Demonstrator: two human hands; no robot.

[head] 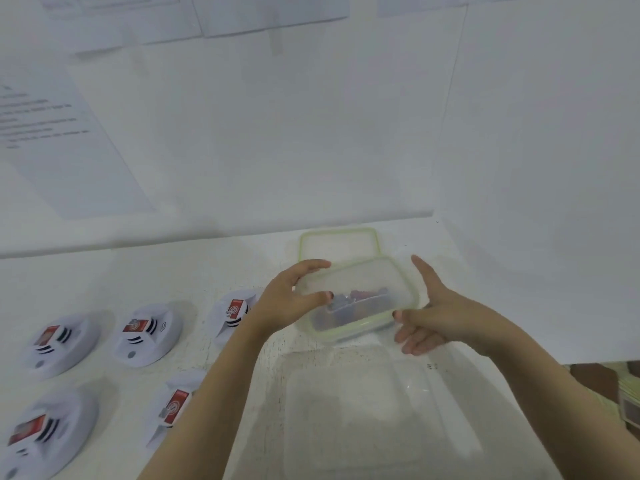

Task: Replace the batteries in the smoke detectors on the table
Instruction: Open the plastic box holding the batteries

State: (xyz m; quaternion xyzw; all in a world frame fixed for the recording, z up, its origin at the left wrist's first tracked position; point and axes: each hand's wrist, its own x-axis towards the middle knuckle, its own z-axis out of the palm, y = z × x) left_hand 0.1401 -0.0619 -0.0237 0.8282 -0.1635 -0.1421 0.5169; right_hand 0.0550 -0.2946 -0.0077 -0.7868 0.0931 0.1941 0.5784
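Observation:
Several white smoke detectors lie at the left of the table, among them one [62,341] at the far left, one [149,336] beside it and one [175,407] nearer me, each with a red battery showing. I hold a clear box with a green-rimmed lid [363,289] above the table; dark and reddish batteries show blurred through it. My left hand [287,299] grips its left end, thumb on the lid. My right hand [440,313] holds the right end, thumb on the front corner, forefinger straight up, the other fingers under the box.
A second green-rimmed clear box [339,242] lies behind the held one, by the wall. A large clear plastic tub [363,417] stands in front of me under my forearms. Printed sheets [52,133] hang on the white wall. The table's right edge is at the lower right.

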